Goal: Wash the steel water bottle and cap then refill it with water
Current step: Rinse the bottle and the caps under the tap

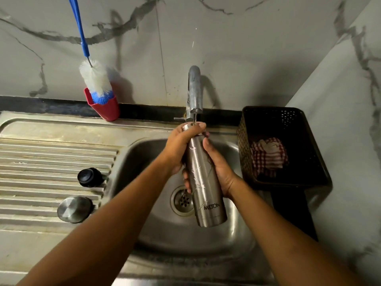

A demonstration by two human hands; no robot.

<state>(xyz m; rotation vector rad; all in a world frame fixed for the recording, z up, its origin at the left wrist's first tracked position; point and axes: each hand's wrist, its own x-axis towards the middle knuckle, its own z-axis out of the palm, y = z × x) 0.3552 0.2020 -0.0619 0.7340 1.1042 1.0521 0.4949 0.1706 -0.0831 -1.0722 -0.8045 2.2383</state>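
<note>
You're holding the steel bottle [206,199] tilted under the tap [193,93], left grip [181,147] curled round its neck, right grip [220,170] wrapped round its body; steel cap [74,209] sits on the drainboard [41,162].

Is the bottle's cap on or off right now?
Off. The steel cap lies on the drainboard, apart from the bottle held under the tap.

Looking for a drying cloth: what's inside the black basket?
A crumpled red-and-white checked cloth lies in the basket. Anything beneath the cloth is covered, and the near corner is too dark to tell.
</note>
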